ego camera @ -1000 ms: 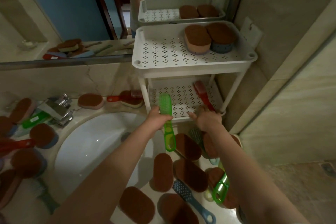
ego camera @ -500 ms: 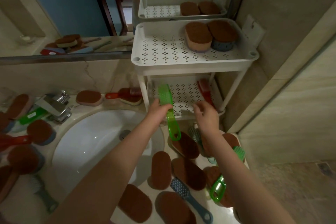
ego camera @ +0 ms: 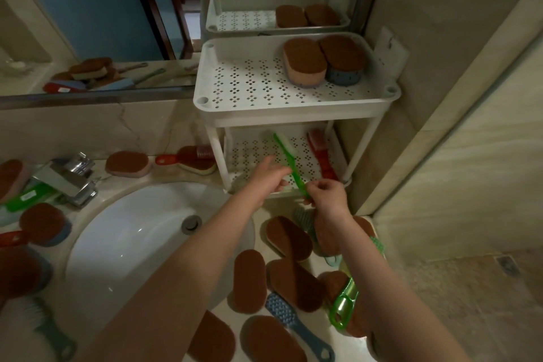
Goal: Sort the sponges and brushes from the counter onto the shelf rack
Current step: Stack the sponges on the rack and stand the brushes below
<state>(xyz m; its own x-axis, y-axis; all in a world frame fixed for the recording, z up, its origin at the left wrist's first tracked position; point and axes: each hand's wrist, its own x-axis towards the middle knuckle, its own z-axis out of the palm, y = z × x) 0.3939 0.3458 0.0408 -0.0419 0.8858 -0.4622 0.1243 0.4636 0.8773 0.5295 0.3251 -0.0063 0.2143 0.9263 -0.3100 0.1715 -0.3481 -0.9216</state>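
Right hand (ego camera: 327, 195) covers the green brush (ego camera: 286, 160) handle end; grip indeterminate. Sponges at nine o'clock cropped by frame edge. Left hand (ego camera: 269, 175) motion-blurred.

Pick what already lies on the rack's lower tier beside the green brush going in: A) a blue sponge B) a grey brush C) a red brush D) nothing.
C: a red brush lies on the right of the lower tier, while the green brush slants in over it, its handle end pinched by the right hand.
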